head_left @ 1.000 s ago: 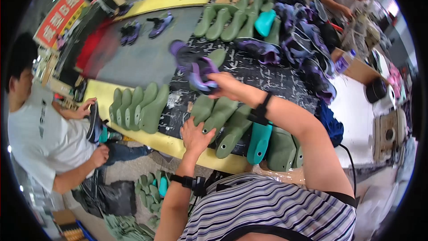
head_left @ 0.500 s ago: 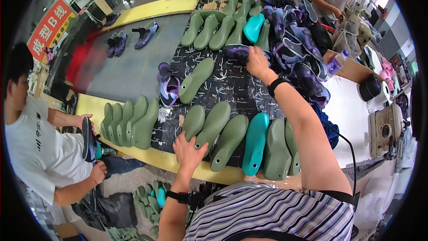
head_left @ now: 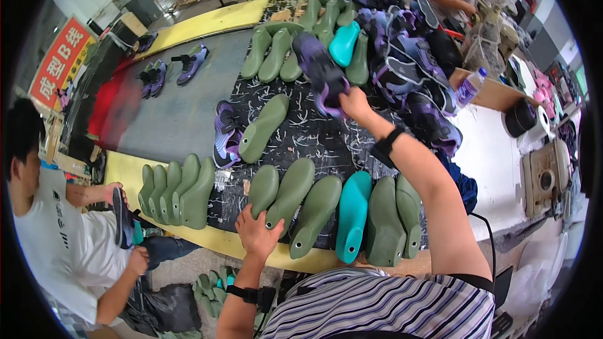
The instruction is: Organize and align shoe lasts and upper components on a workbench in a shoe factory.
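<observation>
My right hand [head_left: 357,104] is closed on the heel end of a purple and black shoe upper [head_left: 318,66], raised above the dark table with its toe pointing away. Near the front edge my left hand [head_left: 257,233] grips the heel end of a green shoe last [head_left: 262,188]. Its thumb lies by the heel of a neighbouring green last [head_left: 293,188]. Further right in this front row are more green lasts [head_left: 320,210] and a teal last [head_left: 353,213]. Beyond my left hand, a single green last [head_left: 265,129] lies beside another purple shoe upper [head_left: 227,135].
A heap of purple shoe uppers [head_left: 411,69] covers the table's right. Green lasts [head_left: 274,56] and a teal one [head_left: 343,45] stand at the back. More lasts [head_left: 195,194] line the left edge, near a co-worker [head_left: 69,232] holding a shoe. A bottle [head_left: 470,86] stands far right.
My right hand has lifted the shoe upper off the table from beside the back lasts and moved it left and toward me. My left hand stays at the same last.
</observation>
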The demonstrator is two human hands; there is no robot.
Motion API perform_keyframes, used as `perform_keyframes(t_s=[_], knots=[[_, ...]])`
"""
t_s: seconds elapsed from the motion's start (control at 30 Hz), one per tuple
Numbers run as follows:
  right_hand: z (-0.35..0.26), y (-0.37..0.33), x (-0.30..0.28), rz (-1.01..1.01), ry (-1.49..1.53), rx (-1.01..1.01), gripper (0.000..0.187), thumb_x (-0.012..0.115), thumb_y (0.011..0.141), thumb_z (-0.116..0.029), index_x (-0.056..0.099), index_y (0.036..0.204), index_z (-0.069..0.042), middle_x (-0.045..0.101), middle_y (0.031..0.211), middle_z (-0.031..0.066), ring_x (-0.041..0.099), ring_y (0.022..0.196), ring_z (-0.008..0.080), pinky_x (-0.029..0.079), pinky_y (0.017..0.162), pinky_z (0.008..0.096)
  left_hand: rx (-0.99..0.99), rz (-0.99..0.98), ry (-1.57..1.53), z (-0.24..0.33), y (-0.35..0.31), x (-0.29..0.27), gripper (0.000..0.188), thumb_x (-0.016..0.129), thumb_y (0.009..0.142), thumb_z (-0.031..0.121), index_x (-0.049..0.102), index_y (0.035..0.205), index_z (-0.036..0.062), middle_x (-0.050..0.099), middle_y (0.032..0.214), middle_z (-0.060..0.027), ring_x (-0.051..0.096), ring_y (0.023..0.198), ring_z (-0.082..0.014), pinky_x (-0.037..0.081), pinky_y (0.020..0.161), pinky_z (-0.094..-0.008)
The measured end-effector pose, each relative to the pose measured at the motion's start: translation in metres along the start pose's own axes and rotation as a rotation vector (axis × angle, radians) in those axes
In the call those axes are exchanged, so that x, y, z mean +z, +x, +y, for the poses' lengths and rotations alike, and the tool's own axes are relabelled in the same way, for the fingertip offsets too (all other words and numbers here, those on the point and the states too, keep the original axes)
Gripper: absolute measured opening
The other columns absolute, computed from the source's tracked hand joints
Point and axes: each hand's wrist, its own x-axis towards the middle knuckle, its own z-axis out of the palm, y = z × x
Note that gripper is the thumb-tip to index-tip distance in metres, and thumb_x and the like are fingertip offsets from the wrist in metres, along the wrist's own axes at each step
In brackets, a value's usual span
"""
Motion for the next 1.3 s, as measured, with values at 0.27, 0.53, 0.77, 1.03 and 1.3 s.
perform_keyframes(t_s=[0.27, 0.53, 0.77, 1.03, 1.3], knots=[[-0.099, 0.101, -0.086, 0.143, 0.060, -0.350, 0.051, 0.061, 0.084, -0.037, 0.052, 0.112, 0.005, 0.061, 0.095, 0.0213, 0.063, 0.084, 0.0356, 0.050, 0.077, 0.0456, 0.033, 0.012, -0.009, 0.002, 0.003, 0.003, 0.043, 0.076, 0.063, 0.036, 0.065, 0.091, 0.0044, 0.049, 0.116, -0.0208, 0.045, 0.107, -0.0396, 0.036, 0.088, -0.0498], [-0.015, 0.019, -0.128, 0.058, -0.771, -0.108, 0.059, 0.071, 0.073, -0.044, 0.051, 0.114, -0.006, 0.053, 0.110, 0.0188, 0.056, 0.101, 0.0383, 0.048, 0.079, 0.0494, 0.007, 0.009, -0.029, -0.002, -0.002, -0.001, 0.045, 0.074, 0.065, 0.040, 0.067, 0.092, 0.0040, 0.048, 0.117, -0.0204, 0.044, 0.110, -0.0384, 0.035, 0.089, -0.0488], [0.041, -0.043, -0.150, 0.283, -0.403, 0.100, 0.069, 0.073, 0.065, -0.032, 0.042, 0.121, -0.006, 0.051, 0.115, 0.0245, 0.054, 0.104, 0.0432, 0.046, 0.088, 0.0467, 0.028, 0.051, -0.030, 0.000, -0.003, 0.001, 0.044, 0.075, 0.065, 0.036, 0.066, 0.092, 0.0024, 0.049, 0.116, -0.0213, 0.046, 0.107, -0.0389, 0.037, 0.085, -0.0488], [0.074, -0.079, -0.159, 0.208, -0.379, 0.347, 0.068, 0.066, 0.065, -0.032, 0.045, 0.115, 0.009, 0.059, 0.105, 0.0320, 0.058, 0.101, 0.0431, 0.044, 0.090, 0.0455, 0.001, 0.056, -0.005, -0.002, -0.006, -0.001, 0.045, 0.073, 0.067, 0.038, 0.066, 0.094, 0.0021, 0.050, 0.116, -0.0211, 0.045, 0.106, -0.0388, 0.037, 0.086, -0.0483], [-0.015, -0.111, -0.074, -0.225, 0.556, 0.220, 0.040, 0.058, 0.072, -0.024, 0.058, 0.095, 0.010, 0.061, 0.082, 0.0150, 0.057, 0.073, 0.0215, 0.045, 0.065, 0.0347, -0.045, 0.021, -0.019, 0.001, -0.005, 0.000, 0.046, 0.073, 0.067, 0.037, 0.067, 0.097, 0.0037, 0.048, 0.118, -0.0172, 0.044, 0.108, -0.0350, 0.035, 0.088, -0.0458]])
